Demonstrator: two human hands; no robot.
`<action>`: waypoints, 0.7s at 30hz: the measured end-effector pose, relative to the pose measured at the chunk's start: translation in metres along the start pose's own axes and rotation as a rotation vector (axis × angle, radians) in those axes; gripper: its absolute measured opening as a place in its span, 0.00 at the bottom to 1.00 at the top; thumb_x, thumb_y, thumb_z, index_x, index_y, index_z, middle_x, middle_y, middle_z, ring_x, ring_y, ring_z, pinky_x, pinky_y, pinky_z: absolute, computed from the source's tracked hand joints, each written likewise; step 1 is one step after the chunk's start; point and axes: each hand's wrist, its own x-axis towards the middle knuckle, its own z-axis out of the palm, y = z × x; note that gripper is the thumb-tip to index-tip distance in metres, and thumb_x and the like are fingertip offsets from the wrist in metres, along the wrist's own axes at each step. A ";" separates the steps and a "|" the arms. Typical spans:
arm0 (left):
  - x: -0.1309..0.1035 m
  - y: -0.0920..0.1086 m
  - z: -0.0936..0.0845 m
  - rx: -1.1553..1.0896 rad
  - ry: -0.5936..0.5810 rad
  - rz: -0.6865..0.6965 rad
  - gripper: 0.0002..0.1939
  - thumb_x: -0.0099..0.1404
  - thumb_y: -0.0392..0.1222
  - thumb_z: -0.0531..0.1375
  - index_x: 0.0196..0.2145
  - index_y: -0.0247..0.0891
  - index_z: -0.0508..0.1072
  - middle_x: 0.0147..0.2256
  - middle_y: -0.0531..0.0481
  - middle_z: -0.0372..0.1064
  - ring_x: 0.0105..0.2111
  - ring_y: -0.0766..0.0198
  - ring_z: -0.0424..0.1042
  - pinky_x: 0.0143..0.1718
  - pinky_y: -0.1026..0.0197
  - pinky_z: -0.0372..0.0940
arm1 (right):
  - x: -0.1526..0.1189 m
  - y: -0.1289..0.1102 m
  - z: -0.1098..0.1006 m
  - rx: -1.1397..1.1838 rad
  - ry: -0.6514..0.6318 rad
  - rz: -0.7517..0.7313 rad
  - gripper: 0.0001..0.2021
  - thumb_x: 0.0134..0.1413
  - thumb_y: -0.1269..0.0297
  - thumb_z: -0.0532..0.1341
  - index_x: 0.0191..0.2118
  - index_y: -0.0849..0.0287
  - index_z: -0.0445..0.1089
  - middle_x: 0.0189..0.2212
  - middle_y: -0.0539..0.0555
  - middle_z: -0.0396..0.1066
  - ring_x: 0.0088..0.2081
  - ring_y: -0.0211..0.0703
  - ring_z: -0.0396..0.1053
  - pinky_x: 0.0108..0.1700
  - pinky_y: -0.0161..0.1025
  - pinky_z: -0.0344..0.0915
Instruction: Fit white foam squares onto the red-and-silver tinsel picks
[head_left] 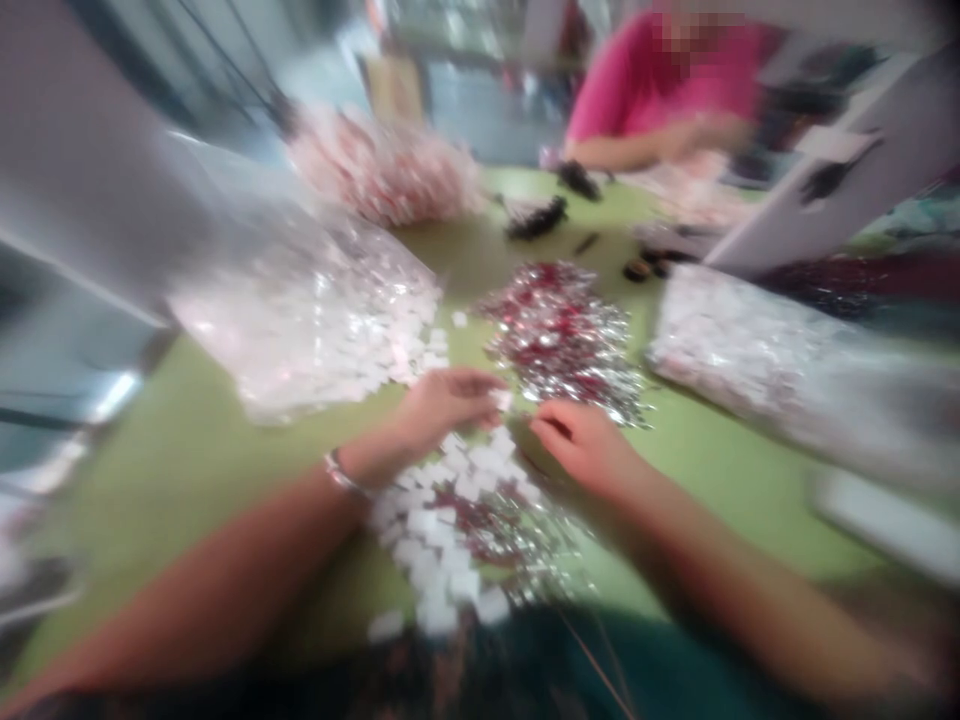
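Observation:
Between the thumb and fingers of my left hand (454,398) is a small white card (500,399). My right hand (574,435) is closed in a pinch just right of the card; whatever it grips is too blurred to name. Under and in front of both hands lies a loose spread of small white cards (442,540). Thin shiny silver and dark red pieces (517,530) lie beside and partly among them. Beyond my right hand rises a larger heap of silver and red shiny pieces (562,335), their exact kind unclear.
A clear plastic bag (300,310) spills white cards at the left. Another full bag (750,340) lies at the right. Behind are a bag of pinkish items (390,170) and dark bundles (536,218) on the green table (165,480). A person in a pink top (622,90) sits opposite.

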 end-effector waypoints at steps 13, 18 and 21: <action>-0.002 -0.002 -0.003 -0.027 -0.112 0.139 0.12 0.58 0.42 0.68 0.40 0.39 0.78 0.27 0.51 0.77 0.27 0.66 0.76 0.30 0.64 0.71 | -0.004 -0.005 -0.006 0.941 -0.364 0.410 0.13 0.54 0.57 0.61 0.25 0.58 0.63 0.15 0.42 0.52 0.17 0.30 0.45 0.20 0.32 0.39; -0.008 0.005 0.006 0.257 -0.132 0.296 0.09 0.61 0.42 0.65 0.40 0.38 0.79 0.27 0.51 0.76 0.27 0.69 0.74 0.31 0.65 0.71 | -0.003 0.000 0.000 0.983 -0.400 0.476 0.13 0.51 0.57 0.64 0.24 0.58 0.63 0.15 0.41 0.51 0.16 0.28 0.43 0.18 0.33 0.36; -0.010 0.003 0.012 0.334 -0.150 0.277 0.07 0.63 0.41 0.63 0.39 0.38 0.77 0.28 0.51 0.76 0.27 0.70 0.74 0.31 0.66 0.70 | -0.005 -0.001 0.004 0.945 -0.329 0.465 0.14 0.52 0.56 0.64 0.24 0.58 0.63 0.16 0.42 0.53 0.17 0.29 0.45 0.19 0.33 0.38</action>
